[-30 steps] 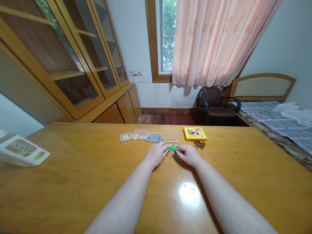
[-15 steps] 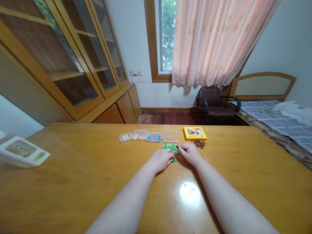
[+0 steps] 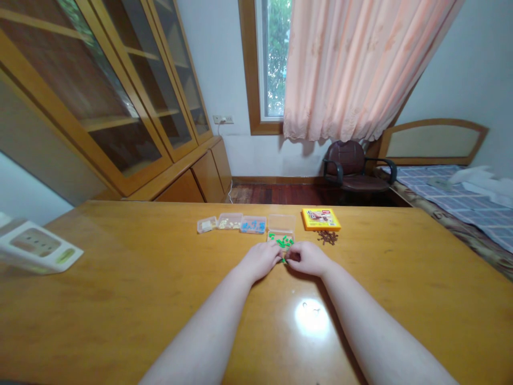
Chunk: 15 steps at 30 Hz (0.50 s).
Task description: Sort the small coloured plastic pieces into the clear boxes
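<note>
My left hand (image 3: 264, 259) rests on the table at the near side of an open clear plastic box (image 3: 269, 244), its fingers closed on a small green piece (image 3: 284, 260). Close to it on the right is my right hand (image 3: 308, 258), fingers curled in a pinch at the right end of that piece. Whatever its fingertips hold is hidden. Loose green pieces (image 3: 281, 243) lie in the box, and its lid (image 3: 282, 221) is tipped back behind it.
Left of the green pieces' box stand a box of blue pieces (image 3: 253, 225), a box of pale pieces (image 3: 230, 221) and a small clear box (image 3: 207, 224). A yellow box (image 3: 321, 219) and a brown pile of small pieces (image 3: 328, 237) lie right. A white device (image 3: 38, 246) is far left.
My right hand has come down and left from the box's right edge to the green piece. The dark bit at its fingertips no longer shows. My left hand has shifted slightly left.
</note>
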Tool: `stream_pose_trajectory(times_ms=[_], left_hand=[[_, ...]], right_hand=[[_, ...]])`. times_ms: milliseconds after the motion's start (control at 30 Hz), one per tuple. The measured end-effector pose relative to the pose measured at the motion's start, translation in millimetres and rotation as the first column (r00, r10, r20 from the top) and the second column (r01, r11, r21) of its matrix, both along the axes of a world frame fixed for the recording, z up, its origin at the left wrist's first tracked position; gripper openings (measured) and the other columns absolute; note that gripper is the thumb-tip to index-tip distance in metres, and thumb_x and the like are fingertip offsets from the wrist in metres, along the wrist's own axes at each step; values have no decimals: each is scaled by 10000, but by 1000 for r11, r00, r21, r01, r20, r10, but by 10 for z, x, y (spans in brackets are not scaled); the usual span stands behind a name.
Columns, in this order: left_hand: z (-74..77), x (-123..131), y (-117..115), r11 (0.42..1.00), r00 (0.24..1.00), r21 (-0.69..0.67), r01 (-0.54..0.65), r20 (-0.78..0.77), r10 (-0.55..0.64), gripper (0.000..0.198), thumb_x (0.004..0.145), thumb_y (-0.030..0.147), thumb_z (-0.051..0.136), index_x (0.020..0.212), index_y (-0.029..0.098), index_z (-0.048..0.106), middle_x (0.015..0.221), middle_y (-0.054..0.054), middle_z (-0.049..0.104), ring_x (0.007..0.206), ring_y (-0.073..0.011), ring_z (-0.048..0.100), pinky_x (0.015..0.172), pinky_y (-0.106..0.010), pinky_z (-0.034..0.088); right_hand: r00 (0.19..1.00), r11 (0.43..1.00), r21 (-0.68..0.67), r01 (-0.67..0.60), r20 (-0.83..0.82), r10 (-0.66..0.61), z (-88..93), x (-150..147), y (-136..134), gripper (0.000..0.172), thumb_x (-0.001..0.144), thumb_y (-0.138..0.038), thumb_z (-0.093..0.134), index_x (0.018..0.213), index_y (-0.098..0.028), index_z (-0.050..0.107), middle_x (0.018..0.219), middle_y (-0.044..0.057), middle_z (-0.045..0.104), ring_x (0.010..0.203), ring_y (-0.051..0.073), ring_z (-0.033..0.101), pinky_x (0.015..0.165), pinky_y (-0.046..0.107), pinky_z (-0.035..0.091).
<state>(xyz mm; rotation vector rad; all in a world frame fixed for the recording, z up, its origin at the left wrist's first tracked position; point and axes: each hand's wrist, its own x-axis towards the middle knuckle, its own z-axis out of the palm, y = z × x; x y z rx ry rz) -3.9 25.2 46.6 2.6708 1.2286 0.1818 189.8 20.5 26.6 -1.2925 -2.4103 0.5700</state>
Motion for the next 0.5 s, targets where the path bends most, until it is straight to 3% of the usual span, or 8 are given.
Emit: stream_pose_trajectory(times_ms=[300, 500], left_hand=[[104, -140, -14, 999, 999, 2, -54, -1, 54, 133, 826, 290, 558, 936, 222, 589, 972, -29, 613, 877, -188, 596, 758, -272, 454], [94, -320, 41, 987, 993, -114, -109, -59, 102, 211, 757, 337, 633, 948, 249, 611, 911, -12, 641, 826, -185, 605, 717, -258, 447]], right_hand=[[999, 996, 82, 17, 38, -20, 15, -10, -4, 179, 796, -332, 557, 794, -221, 698, 752, 19, 705, 677, 142, 614, 612, 223, 396], [999, 991, 132, 24, 46, -30, 33, -51, -14, 198, 820, -334, 546, 909, -255, 704, 850, 23, 723, 770, 160, 644, 676, 237, 431]])
